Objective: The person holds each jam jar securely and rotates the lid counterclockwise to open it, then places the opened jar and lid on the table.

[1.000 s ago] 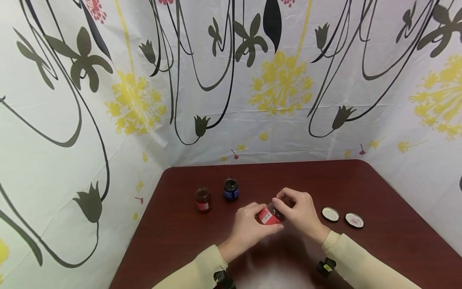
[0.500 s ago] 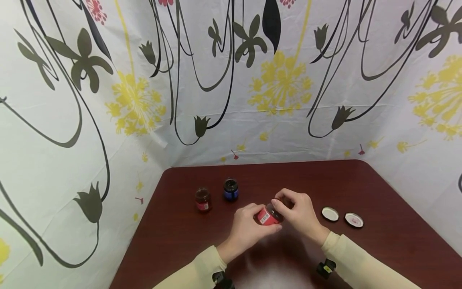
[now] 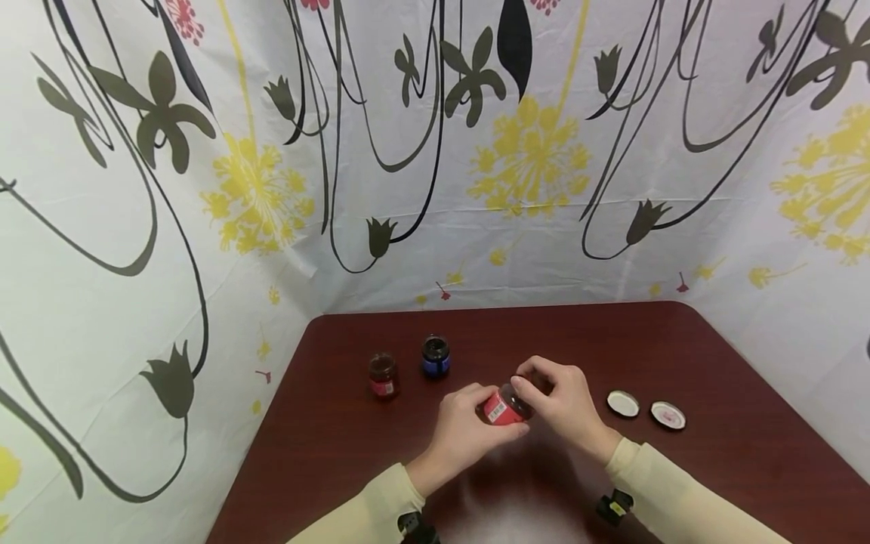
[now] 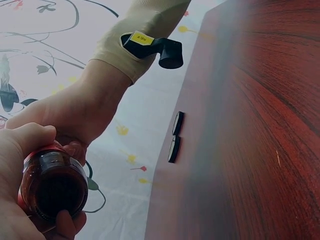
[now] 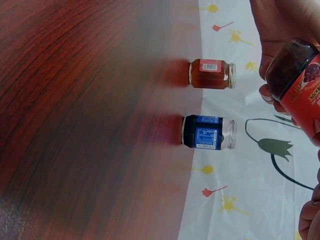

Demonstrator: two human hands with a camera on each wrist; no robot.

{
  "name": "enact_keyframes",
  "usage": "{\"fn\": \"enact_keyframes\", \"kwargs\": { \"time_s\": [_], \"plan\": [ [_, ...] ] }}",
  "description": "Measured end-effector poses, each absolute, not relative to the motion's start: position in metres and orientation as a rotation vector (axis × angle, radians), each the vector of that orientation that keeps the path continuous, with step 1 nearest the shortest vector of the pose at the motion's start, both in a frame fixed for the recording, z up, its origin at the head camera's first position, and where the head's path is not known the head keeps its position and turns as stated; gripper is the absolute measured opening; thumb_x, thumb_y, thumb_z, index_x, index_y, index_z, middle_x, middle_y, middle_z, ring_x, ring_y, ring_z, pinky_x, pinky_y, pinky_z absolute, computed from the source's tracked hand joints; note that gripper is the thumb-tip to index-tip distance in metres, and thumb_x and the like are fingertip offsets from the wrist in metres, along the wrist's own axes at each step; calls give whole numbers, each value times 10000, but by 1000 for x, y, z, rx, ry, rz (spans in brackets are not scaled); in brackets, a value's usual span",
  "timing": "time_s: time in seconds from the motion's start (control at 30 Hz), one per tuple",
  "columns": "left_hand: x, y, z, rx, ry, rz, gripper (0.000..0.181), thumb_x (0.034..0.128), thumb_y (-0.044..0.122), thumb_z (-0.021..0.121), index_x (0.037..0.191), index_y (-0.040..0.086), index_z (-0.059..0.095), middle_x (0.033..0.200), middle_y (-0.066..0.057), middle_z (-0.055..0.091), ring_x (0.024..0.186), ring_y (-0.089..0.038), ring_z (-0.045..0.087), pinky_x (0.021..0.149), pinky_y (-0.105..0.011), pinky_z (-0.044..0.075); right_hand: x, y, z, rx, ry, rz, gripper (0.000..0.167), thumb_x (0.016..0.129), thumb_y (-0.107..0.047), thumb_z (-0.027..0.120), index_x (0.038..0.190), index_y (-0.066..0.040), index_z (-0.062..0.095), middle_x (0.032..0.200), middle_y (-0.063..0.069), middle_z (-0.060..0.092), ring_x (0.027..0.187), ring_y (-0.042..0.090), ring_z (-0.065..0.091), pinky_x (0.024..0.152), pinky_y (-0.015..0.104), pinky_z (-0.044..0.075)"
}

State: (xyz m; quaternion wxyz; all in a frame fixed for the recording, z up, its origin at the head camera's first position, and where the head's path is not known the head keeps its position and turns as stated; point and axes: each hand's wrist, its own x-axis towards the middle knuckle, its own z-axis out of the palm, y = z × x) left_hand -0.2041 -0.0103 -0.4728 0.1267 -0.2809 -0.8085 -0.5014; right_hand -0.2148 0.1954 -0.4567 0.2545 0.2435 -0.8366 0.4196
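Observation:
A jar [image 3: 504,406] with a red label and dark contents is tilted in my left hand [image 3: 469,423], which grips it round the side above the table. In the left wrist view the jar's dark glass base [image 4: 57,192] faces the camera. My right hand [image 3: 560,397] has its fingers curled at the jar's other end, round the lid, which the fingers mostly hide. In the right wrist view the red-labelled jar [image 5: 305,92] shows at the right edge.
An uncapped reddish-brown jar [image 3: 383,378] and an uncapped blue-labelled jar [image 3: 435,357] stand on the dark red table [image 3: 326,453], back left. Two lids, one [image 3: 622,403] and another [image 3: 668,415], lie inside-up at right. A patterned cloth [image 3: 530,249] surrounds the table.
Both hands and the red-labelled jar have shifted very slightly left. The grips look the same, and the standing jars and loose lids have not moved.

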Motion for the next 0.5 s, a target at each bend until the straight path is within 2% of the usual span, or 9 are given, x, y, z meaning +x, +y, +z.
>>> {"fn": "enact_keyframes", "kwargs": {
  "time_s": [0.17,0.5],
  "plan": [
    [-204,-13,-474,-809,-2362,-1536,405,722,498,886,1024,268,744,841,151,630,715,-27,594,549,-225,515,-215,193,-456,676,-2256,1128,87,938,-273,715,916,-190,701,634,-146,563,517,64,499,465,222,393],
    [-205,-19,-479,-797,-2375,-1622,419,728,528,870,1044,280,750,873,143,663,735,-51,620,570,-257,536,-219,192,-458,682,-2245,1156,33,944,-228,710,911,-232,704,649,-138,576,529,66,507,468,220,403]
  ]
}}
